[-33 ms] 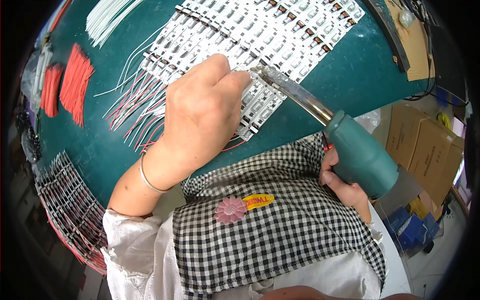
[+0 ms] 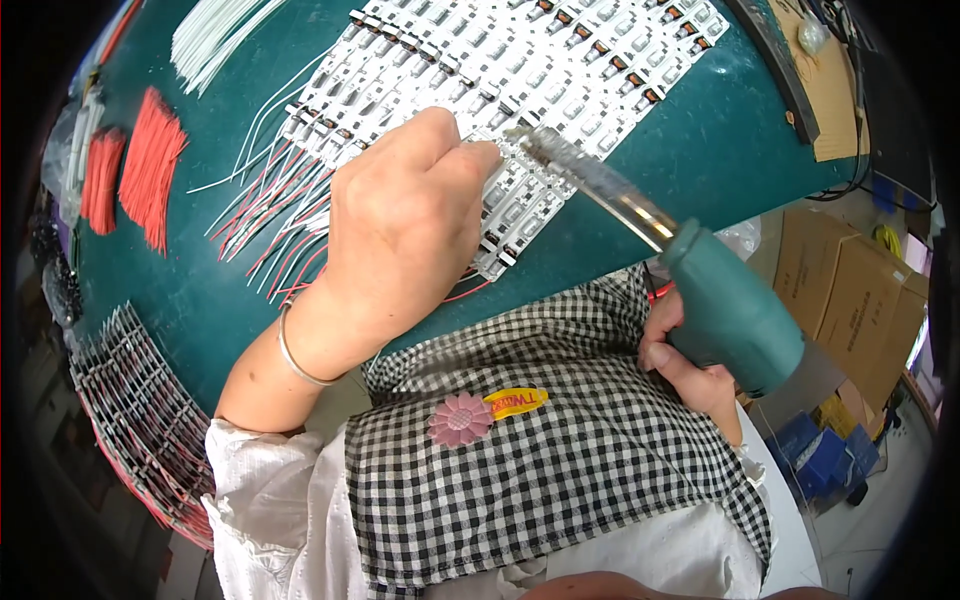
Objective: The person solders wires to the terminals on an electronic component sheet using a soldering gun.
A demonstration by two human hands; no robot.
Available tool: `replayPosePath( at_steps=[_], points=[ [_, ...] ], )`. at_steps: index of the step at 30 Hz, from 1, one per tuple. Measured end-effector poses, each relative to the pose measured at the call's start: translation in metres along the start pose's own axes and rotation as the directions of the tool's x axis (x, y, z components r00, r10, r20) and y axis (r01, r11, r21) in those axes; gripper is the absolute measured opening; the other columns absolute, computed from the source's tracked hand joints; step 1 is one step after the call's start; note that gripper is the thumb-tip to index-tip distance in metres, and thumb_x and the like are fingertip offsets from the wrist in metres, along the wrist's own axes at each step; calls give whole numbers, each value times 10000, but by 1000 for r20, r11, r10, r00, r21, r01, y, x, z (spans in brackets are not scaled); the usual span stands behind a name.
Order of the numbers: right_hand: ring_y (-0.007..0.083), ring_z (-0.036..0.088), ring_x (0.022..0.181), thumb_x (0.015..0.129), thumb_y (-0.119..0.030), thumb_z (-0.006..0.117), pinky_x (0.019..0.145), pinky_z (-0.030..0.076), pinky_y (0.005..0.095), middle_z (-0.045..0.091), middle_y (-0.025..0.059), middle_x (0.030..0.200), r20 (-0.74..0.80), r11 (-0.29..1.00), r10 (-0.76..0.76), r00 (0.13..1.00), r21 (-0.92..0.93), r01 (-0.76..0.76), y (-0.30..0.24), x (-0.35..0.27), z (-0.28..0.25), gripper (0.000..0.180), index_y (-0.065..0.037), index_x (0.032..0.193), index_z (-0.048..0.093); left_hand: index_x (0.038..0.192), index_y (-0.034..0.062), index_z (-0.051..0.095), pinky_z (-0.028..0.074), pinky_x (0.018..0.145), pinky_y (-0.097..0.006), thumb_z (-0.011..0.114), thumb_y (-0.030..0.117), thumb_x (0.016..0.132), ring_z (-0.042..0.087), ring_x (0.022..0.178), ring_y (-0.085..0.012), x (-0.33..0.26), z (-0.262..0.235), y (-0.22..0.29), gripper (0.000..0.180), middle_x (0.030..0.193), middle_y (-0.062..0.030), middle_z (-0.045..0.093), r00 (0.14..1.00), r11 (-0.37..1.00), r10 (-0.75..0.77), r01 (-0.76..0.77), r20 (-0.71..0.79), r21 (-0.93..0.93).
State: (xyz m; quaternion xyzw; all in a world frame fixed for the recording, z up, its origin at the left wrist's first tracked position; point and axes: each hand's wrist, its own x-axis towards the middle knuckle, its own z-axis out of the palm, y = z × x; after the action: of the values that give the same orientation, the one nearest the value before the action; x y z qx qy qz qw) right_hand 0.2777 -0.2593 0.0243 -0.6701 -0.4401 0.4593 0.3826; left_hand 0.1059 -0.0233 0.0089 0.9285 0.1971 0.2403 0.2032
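My left hand [image 2: 405, 210] is closed in a pinch over the near part of a sheet of white circuit boards [image 2: 590, 75]. Whatever its fingertips hold is hidden behind the hand. In my right hand [image 2: 695, 365] is a green soldering gun [image 2: 735, 310], seen from the side with its handle partly out of sight. The gun's dark, worn metal tip [image 2: 540, 148] points left over the boards, just right of my left fingers; whether it touches them I cannot tell. Red and white wires [image 2: 262, 225] stick out from the boards' left side and pass under my left wrist.
Bundles of red wires [image 2: 150, 170] and white wires [image 2: 215, 40] lie on the green table [image 2: 230, 310] at the left. Stacked wired strips [image 2: 140, 400] stand at the lower left. A dark bar [image 2: 775, 70] lies at the right; cardboard boxes [image 2: 840, 280] stand beyond the table.
The soldering gun has shifted slightly to the right, with its tip a little farther from my left fingers. My left hand has stayed in place.
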Motion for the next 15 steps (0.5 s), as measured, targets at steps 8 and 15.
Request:
replayPosePath(
  at_steps=[8,15],
  points=[
    [159,513,502,770,-90,694,470,460,288,516,84,647,-201,895,81,976,446,18,-8,-3,5,564,67,1230,407,827,22,680,416,454,-301,706,-53,683,529,515,-202,1,-6,3,165,647,-66,521,999,998,-20,19,31,55],
    [92,519,627,747,-51,668,615,431,231,572,26,732,-128,863,186,974,496,-100,-9,-15,-2,569,-7,1288,494,820,26,625,450,533,-346,598,-30,639,548,647,-256,-5,-1,4,191,705,-85,511,1000,999,-11,11,1,39]
  ],
)
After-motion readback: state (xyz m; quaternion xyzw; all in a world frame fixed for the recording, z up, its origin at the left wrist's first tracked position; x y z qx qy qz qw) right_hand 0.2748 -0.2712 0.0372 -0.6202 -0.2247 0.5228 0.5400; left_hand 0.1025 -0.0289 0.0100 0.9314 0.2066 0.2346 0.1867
